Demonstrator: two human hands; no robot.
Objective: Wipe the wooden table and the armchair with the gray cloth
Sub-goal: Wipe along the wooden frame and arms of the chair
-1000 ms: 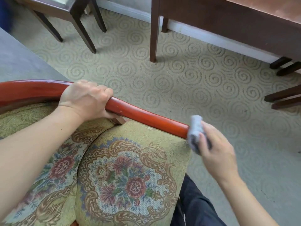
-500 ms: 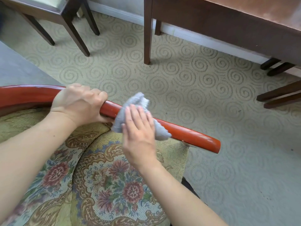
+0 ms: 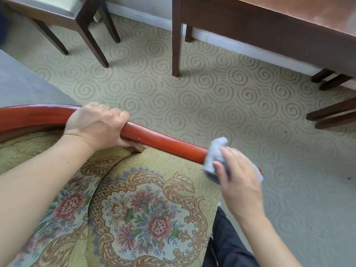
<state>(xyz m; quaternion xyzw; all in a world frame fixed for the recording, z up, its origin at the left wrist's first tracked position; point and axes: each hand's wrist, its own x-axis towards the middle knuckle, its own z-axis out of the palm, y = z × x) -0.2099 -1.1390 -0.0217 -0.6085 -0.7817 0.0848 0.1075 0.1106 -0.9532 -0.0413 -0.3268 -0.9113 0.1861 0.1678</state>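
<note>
Wrapping the far end of the armrest, gray cloth [image 3: 215,157] sits bunched at the rail's lower right tip, one corner poking out past the hand. Red wooden armrest [image 3: 165,141] of the armchair [image 3: 146,209] runs long axis from upper left down to lower right, curving off to the left edge. Right hand [image 3: 238,182] palm down over the cloth, fingers pointing up-left along the rail, grip closed on the cloth against the wood; forearm comes in from bottom right. Left hand [image 3: 98,126] fist-wrapped around the rail further up, grip closed on the armrest, knuckles up, forearm crossing the seat from lower left. Floral upholstered seat cushion fills the lower middle. Dark trouser leg [image 3: 229,245] at the bottom beside the cushion. Swirl-pattern carpet [image 3: 212,89] beyond. Wooden table [image 3: 289,22], the surface, top right, well apart from the cloth; dark chair [image 3: 77,18] top left. No readable writing or labels.
</note>
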